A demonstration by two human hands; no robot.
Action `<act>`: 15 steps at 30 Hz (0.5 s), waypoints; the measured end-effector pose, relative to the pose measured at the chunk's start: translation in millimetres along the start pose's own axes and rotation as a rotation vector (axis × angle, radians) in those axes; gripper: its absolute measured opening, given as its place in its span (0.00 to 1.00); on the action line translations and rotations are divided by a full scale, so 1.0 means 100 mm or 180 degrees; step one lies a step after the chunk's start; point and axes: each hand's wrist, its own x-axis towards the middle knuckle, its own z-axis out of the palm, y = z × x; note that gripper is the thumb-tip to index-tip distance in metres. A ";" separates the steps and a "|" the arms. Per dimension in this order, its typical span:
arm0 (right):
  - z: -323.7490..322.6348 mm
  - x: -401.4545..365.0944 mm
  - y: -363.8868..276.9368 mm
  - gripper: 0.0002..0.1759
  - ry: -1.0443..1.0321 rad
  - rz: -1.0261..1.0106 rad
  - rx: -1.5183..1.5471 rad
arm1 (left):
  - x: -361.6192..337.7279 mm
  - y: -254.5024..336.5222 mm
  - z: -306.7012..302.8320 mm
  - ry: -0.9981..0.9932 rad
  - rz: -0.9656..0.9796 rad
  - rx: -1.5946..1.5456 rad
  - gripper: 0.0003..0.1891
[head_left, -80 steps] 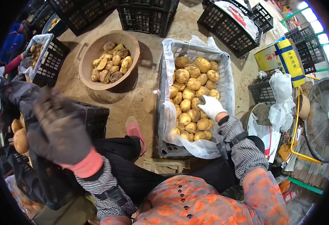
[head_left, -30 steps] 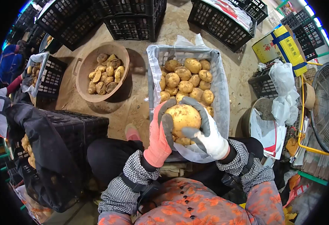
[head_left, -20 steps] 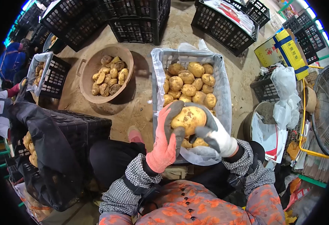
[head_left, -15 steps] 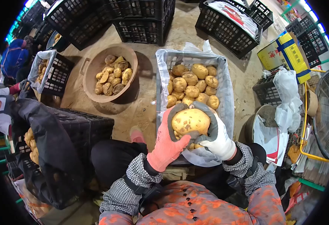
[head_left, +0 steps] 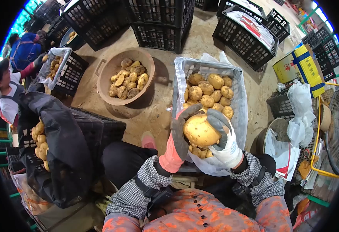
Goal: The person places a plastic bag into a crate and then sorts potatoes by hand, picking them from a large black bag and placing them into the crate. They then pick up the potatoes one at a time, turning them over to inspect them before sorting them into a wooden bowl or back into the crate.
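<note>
A large yellow potato [head_left: 201,130] is held between both my hands, above the near end of a crate [head_left: 242,112] lined with pale plastic. My left hand [head_left: 179,133], in a pink glove with a dark palm, grips the potato's left side. On the right side, my right hand [head_left: 224,135], in a white glove with grey fingers, is wrapped over it. Several smaller potatoes [head_left: 207,101] lie in the crate beyond my hands; some are hidden under the held one.
To the left stands a brown basin [head_left: 99,87] with several dirty potatoes. A black crate under dark cloth [head_left: 57,143] holds more at my left. Stacked black crates [head_left: 157,31] stand ahead. A fan [head_left: 337,129] and yellow box [head_left: 306,69] are at right. Another person works far left.
Both hands have turned the potato and shifted their hold on it. My view has swung slightly left, so the surroundings sit further right. The person at left has reached toward their crate.
</note>
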 end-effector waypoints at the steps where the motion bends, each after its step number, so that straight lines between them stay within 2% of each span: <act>1: -0.02 0.00 0.01 0.41 0.0012 -0.0067 0.0051 | -0.02 -0.03 0.02 0.0067 -0.0143 -0.0036 0.29; 2: -0.04 0.00 0.02 0.40 0.0011 -0.0147 0.0121 | -0.07 -0.02 0.01 0.0155 -0.0275 -0.0062 0.29; 3: -0.12 0.00 -0.05 0.40 -0.0209 0.0167 -0.0013 | -0.12 0.13 -0.02 -0.0165 -0.0511 0.0212 0.33; 4: -0.16 -0.04 -0.05 0.39 -0.0377 0.0284 -0.0117 | -0.18 0.11 -0.03 -0.0061 -0.0883 0.0159 0.38; 5: -0.17 -0.03 -0.06 0.40 -0.0468 0.0225 0.0091 | -0.21 0.09 -0.07 -0.0065 -0.0790 0.0550 0.41; 6: -0.16 -0.01 -0.16 0.42 -0.0663 0.0570 0.0387 | -0.29 0.03 -0.13 -0.0107 -0.0610 0.1394 0.42; 8: -0.03 -0.07 0.05 0.40 -0.0749 0.0139 0.0497 | -0.39 0.03 -0.17 -0.0249 -0.0365 0.1575 0.44; 9: 0.02 -0.03 0.01 0.36 -0.0711 0.0329 0.0868 | -0.39 0.01 -0.19 -0.0062 -0.0537 0.1585 0.47; 10: 0.05 -0.04 -0.05 0.28 -0.0682 0.0632 0.1190 | -0.41 -0.17 -0.22 0.0157 -0.0533 0.0431 0.47; 11: 0.03 -0.05 -0.14 0.20 -0.0624 0.1792 0.1872 | -0.42 -0.15 -0.27 0.0240 -0.0987 -0.0084 0.46; 12: 0.07 -0.08 0.01 0.13 -0.0619 0.1283 0.1588 | -0.44 -0.09 -0.33 0.0271 -0.1438 -0.0647 0.45; 14: 0.17 0.06 -0.19 0.10 -0.0304 0.1443 0.1998 | -0.46 0.11 -0.46 0.0306 -0.1271 -0.0690 0.43; 15: 0.26 0.11 -0.23 0.09 0.0009 0.1290 0.1991 | -0.48 0.22 -0.52 0.0285 -0.1203 -0.0743 0.41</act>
